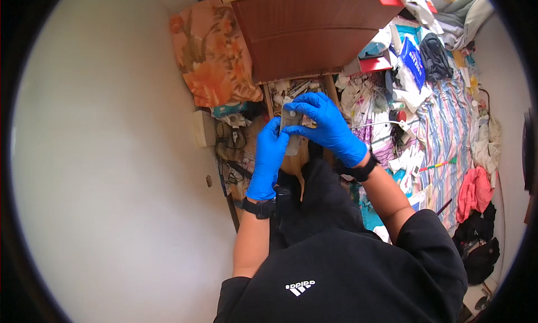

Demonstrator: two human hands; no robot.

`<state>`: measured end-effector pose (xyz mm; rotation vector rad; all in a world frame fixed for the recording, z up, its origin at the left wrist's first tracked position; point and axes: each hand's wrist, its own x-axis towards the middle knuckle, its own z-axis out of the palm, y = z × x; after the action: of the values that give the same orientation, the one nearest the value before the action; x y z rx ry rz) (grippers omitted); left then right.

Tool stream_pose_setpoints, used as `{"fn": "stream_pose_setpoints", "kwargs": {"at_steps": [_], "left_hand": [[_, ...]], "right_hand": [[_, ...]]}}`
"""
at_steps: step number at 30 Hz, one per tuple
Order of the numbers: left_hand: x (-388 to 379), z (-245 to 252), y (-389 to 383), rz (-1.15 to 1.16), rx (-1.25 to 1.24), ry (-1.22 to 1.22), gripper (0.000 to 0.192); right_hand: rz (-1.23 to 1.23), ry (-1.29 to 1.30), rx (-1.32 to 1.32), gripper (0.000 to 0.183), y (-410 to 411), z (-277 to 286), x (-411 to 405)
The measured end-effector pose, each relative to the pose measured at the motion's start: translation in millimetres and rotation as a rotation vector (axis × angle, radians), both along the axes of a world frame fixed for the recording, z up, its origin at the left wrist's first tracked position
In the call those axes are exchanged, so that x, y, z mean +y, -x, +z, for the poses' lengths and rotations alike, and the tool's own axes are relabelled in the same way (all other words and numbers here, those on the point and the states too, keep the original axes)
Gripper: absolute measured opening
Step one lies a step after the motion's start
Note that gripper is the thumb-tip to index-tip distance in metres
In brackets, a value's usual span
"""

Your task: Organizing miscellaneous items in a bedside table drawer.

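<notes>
Both my hands wear blue disposable gloves and meet around a greyish, translucent flat case (290, 120). On its left side, my left hand (269, 148) grips it low down, thumb against the edge. From the right, my right hand (325, 123) pinches the upper part between thumb and fingers. What the case holds cannot be told. Behind it lies an open wooden drawer (267, 100) filled with mixed small items. Another pale translucent piece (291, 146) shows just below the case; whether the two are joined is unclear.
A reddish-brown wooden cabinet (302, 37) stands ahead, with an orange floral cloth (210, 58) at its left. Tangled cables (229, 138) lie by the white wall (105, 154). To the right, a bed with a striped sheet (445, 125) bears clothes, bags and a white cable.
</notes>
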<state>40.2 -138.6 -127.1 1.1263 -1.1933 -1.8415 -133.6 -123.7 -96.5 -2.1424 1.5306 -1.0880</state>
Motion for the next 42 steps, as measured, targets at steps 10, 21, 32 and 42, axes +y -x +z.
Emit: {"fn": "stream_pose_setpoints", "kwargs": {"at_steps": [10, 21, 32, 42], "left_hand": [[23.3, 26.3, -31.4, 0.076, -0.259, 0.133, 0.035], [44.0, 20.1, -85.9, 0.211, -0.298, 0.258, 0.029], [49.0, 46.6, -72.6, 0.138, -0.307, 0.714, 0.040], [56.3, 46.2, -87.1, 0.368, -0.268, 0.843, 0.031]], "right_hand": [[-0.114, 0.120, -0.156, 0.013, -56.5, -9.5, 8.5], [-0.009, -0.503, -0.678, 0.019, -40.9, 1.9, -30.7], [0.039, -0.768, -0.960, 0.021, -84.9, 50.2, 11.8], [0.181, -0.439, -0.879, 0.013, -95.5, 97.8, 44.4]]}}
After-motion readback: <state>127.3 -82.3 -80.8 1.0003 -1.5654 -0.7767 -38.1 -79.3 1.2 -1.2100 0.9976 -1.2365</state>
